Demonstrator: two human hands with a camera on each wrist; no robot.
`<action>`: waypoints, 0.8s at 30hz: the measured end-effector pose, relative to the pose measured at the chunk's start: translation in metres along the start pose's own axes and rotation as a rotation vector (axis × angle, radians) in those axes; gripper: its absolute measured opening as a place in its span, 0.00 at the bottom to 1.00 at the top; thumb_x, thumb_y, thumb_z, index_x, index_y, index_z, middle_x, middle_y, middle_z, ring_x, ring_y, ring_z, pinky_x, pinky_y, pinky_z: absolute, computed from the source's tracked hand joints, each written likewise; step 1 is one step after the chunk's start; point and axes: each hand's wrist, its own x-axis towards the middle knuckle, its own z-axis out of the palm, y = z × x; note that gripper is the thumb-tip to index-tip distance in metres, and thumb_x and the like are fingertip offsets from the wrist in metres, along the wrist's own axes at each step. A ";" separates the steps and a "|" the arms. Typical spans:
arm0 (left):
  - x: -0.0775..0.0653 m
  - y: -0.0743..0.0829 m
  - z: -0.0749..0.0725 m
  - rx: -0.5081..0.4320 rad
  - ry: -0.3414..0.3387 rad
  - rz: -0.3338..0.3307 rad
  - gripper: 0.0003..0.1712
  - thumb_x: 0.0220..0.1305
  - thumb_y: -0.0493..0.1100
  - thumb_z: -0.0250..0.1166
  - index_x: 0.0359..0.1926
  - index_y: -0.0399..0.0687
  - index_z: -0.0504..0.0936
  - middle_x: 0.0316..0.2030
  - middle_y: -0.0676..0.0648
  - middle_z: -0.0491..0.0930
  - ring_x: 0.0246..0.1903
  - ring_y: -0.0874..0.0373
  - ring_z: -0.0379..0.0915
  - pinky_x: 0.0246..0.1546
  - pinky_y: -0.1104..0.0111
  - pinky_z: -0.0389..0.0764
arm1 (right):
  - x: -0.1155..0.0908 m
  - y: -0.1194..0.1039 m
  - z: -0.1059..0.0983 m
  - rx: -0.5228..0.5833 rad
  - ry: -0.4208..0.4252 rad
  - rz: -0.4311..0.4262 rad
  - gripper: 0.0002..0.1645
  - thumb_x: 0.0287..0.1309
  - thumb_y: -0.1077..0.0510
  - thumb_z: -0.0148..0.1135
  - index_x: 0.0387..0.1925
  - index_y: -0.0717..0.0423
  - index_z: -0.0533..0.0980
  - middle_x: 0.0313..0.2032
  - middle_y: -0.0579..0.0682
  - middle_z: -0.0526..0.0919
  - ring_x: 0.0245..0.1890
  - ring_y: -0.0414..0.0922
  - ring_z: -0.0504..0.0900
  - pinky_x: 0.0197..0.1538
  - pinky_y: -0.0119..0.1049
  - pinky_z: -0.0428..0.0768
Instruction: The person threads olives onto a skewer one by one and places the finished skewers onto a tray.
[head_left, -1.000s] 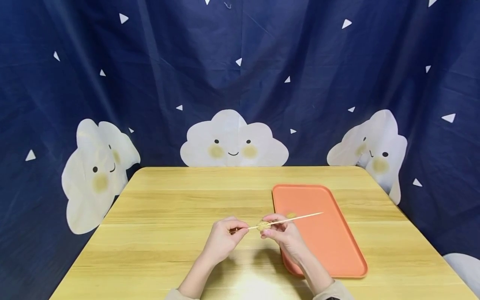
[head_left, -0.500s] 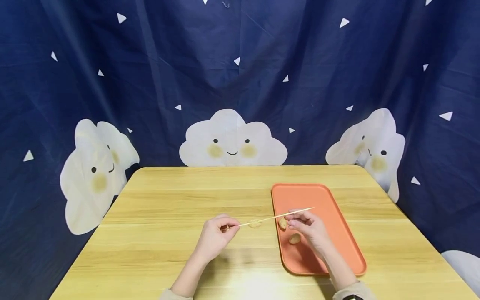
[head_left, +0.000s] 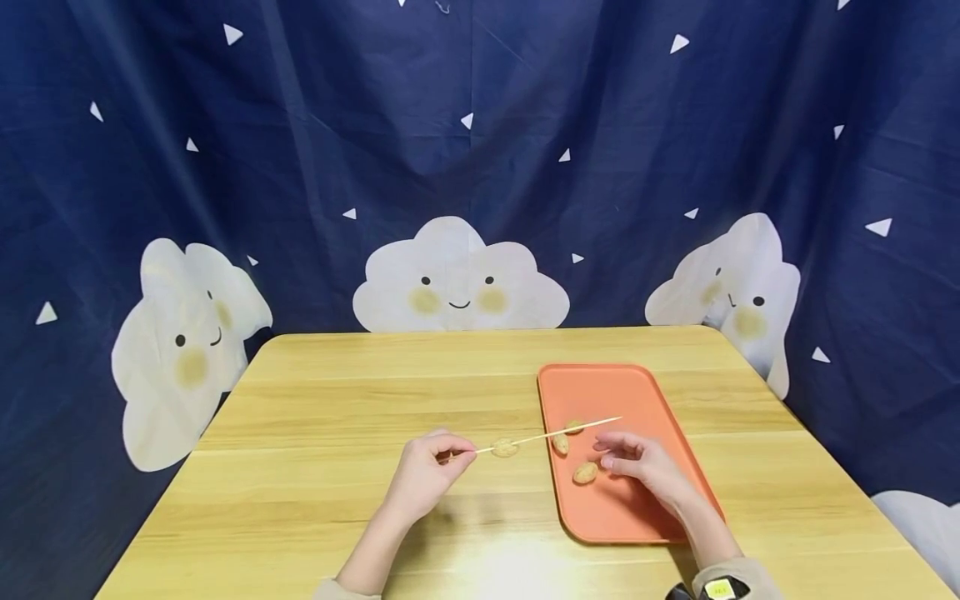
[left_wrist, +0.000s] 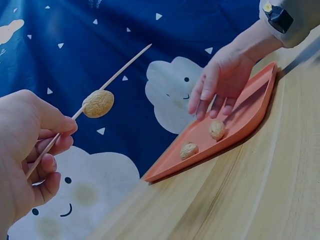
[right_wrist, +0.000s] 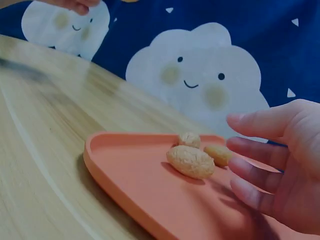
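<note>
My left hand (head_left: 423, 477) pinches a thin wooden skewer (left_wrist: 127, 65) near its lower end, above the table left of the orange tray (head_left: 618, 392). Threaded on the skewer, a little beyond my fingertips, is a tan, wrinkled oval ball (left_wrist: 100, 103). The skewer's pointed end reaches out over the tray in the head view. Over the tray hovers my right hand (head_left: 651, 468), fingers relaxed and apart, holding nothing. Close to its fingertips lie three similar loose balls: one in front (right_wrist: 191, 161), one behind it (right_wrist: 189, 139) and a yellower one (right_wrist: 218, 154).
The tray has a low raised rim (right_wrist: 92, 157) and lies at the right on a wooden table (head_left: 360, 392). A dark blue curtain (head_left: 420, 125) with white clouds and triangles hangs around the table's far side. A watch (head_left: 720, 588) is at the right sleeve.
My right hand has let go of the ball on the skewer and moved right, over the tray, uncovering the loose balls. My left hand has shifted slightly left with the skewer.
</note>
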 end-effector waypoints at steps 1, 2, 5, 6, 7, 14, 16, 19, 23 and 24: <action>0.000 0.000 0.000 0.001 -0.003 0.000 0.03 0.54 0.36 0.68 0.30 0.48 0.85 0.26 0.57 0.78 0.25 0.63 0.65 0.27 0.74 0.69 | 0.000 0.001 0.000 0.005 -0.017 0.019 0.29 0.56 0.68 0.59 0.55 0.83 0.61 0.48 0.75 0.73 0.40 0.40 0.80 0.39 0.36 0.79; 0.000 0.000 -0.001 0.007 -0.006 0.001 0.02 0.54 0.37 0.68 0.30 0.48 0.85 0.26 0.56 0.78 0.25 0.63 0.66 0.27 0.74 0.69 | 0.000 0.002 0.000 0.003 -0.030 0.036 0.30 0.56 0.68 0.59 0.55 0.83 0.61 0.48 0.76 0.72 0.40 0.40 0.80 0.40 0.36 0.79; -0.001 0.001 -0.001 0.024 -0.012 0.008 0.02 0.54 0.37 0.68 0.30 0.46 0.85 0.27 0.56 0.78 0.26 0.63 0.67 0.28 0.74 0.70 | 0.001 0.005 0.000 -0.030 -0.058 0.056 0.30 0.55 0.67 0.60 0.55 0.82 0.62 0.49 0.75 0.72 0.41 0.39 0.78 0.40 0.33 0.78; -0.001 0.001 -0.001 0.031 -0.014 0.010 0.02 0.54 0.37 0.67 0.30 0.45 0.85 0.27 0.56 0.79 0.26 0.63 0.67 0.29 0.74 0.70 | 0.002 0.006 0.000 -0.042 -0.062 0.063 0.30 0.55 0.66 0.60 0.54 0.81 0.63 0.49 0.75 0.72 0.41 0.39 0.78 0.40 0.33 0.78; -0.001 0.001 -0.001 0.033 -0.015 0.012 0.02 0.54 0.37 0.67 0.31 0.44 0.85 0.27 0.56 0.79 0.26 0.63 0.67 0.29 0.73 0.70 | 0.002 0.008 0.000 -0.061 -0.067 0.067 0.29 0.55 0.66 0.61 0.54 0.80 0.63 0.49 0.74 0.73 0.41 0.38 0.78 0.39 0.32 0.78; -0.002 0.000 0.000 0.042 -0.025 0.004 0.02 0.55 0.37 0.67 0.30 0.48 0.85 0.29 0.56 0.80 0.29 0.62 0.70 0.32 0.72 0.72 | 0.003 0.011 0.003 -0.175 -0.067 0.072 0.26 0.52 0.64 0.64 0.51 0.75 0.70 0.45 0.66 0.78 0.35 0.38 0.75 0.31 0.30 0.75; -0.002 0.000 0.000 0.045 -0.031 0.000 0.02 0.54 0.37 0.67 0.30 0.49 0.85 0.29 0.55 0.80 0.29 0.62 0.70 0.32 0.72 0.72 | 0.003 0.011 0.004 -0.203 -0.065 0.067 0.25 0.51 0.64 0.65 0.50 0.74 0.71 0.43 0.62 0.79 0.33 0.38 0.74 0.30 0.29 0.74; -0.002 0.000 0.001 0.049 -0.037 0.001 0.03 0.54 0.36 0.67 0.30 0.48 0.85 0.28 0.55 0.80 0.28 0.63 0.70 0.31 0.72 0.72 | 0.005 0.011 0.006 -0.241 -0.070 0.048 0.24 0.50 0.65 0.65 0.49 0.73 0.73 0.40 0.58 0.80 0.31 0.38 0.73 0.29 0.29 0.72; -0.002 0.000 0.002 0.051 -0.037 0.005 0.03 0.54 0.36 0.67 0.29 0.48 0.85 0.28 0.55 0.79 0.28 0.63 0.70 0.30 0.72 0.72 | 0.008 0.010 0.010 -0.285 -0.073 0.015 0.23 0.48 0.66 0.66 0.47 0.71 0.74 0.37 0.57 0.79 0.29 0.37 0.71 0.27 0.28 0.71; -0.002 -0.001 0.002 0.048 -0.037 0.005 0.03 0.54 0.36 0.67 0.29 0.48 0.85 0.28 0.55 0.79 0.27 0.63 0.70 0.30 0.73 0.72 | 0.009 0.010 0.010 -0.292 -0.074 0.012 0.23 0.48 0.66 0.67 0.47 0.71 0.75 0.37 0.58 0.79 0.28 0.37 0.71 0.27 0.28 0.71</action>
